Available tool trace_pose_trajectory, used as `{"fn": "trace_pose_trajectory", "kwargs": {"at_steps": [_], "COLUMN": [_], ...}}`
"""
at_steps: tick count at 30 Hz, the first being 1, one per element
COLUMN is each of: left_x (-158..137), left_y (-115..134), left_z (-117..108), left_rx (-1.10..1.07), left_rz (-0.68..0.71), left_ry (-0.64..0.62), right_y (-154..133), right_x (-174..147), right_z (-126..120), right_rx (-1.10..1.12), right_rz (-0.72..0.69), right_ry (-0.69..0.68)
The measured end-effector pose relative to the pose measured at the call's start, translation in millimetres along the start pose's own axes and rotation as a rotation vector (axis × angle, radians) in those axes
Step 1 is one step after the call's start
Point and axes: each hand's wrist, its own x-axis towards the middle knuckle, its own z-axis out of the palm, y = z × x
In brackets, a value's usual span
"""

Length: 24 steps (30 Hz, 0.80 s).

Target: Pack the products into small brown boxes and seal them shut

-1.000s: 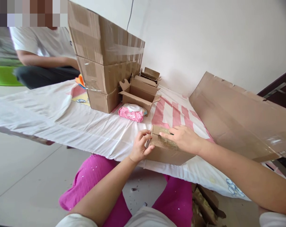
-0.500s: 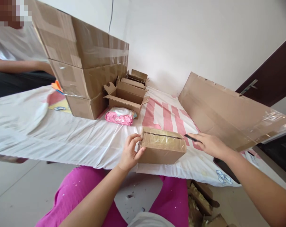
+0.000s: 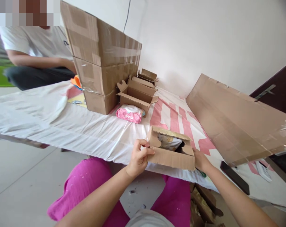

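Note:
In front of me at the table edge is a small cardboard box (image 3: 172,159) with its top parted. Through the gap show whitish patterned contents (image 3: 168,142) and a dark gap beside them. My left hand (image 3: 138,158) grips the box's left end, thumb and fingers closed around the front corner. At the opposite end, my right hand (image 3: 202,161) holds the side of the box, its fingers partly hidden behind the cardboard. Just below that hand a small dark green piece (image 3: 201,173) sticks out; I cannot tell what it is.
A pink wipes pack (image 3: 128,114) lies before an open box (image 3: 137,96). Large taped cartons (image 3: 102,63) stand at left, with a seated person (image 3: 42,47) beyond. A big cardboard sheet (image 3: 230,119) leans at right, near a black phone (image 3: 235,178). Cardboard scraps (image 3: 203,201) lie on the floor.
The box top, closed with a slit along the tape, now stands open and shows its contents. My right hand, which held a thin dark tool, has moved onto the box's right end.

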Motion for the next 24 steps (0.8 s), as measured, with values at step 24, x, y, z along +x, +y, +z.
{"fn": "trace_pose_trajectory", "kwargs": {"at_steps": [24], "left_x": [-3], "left_y": [-32], "left_z": [-7], "left_rx": [0.212], "left_rz": [-0.411], "left_ry": [-0.191], "right_y": [-87], "right_x": [-8], "right_z": [-15], "right_rx": [0.012], "right_rz": [-0.346], "right_ry": [0.21]}}
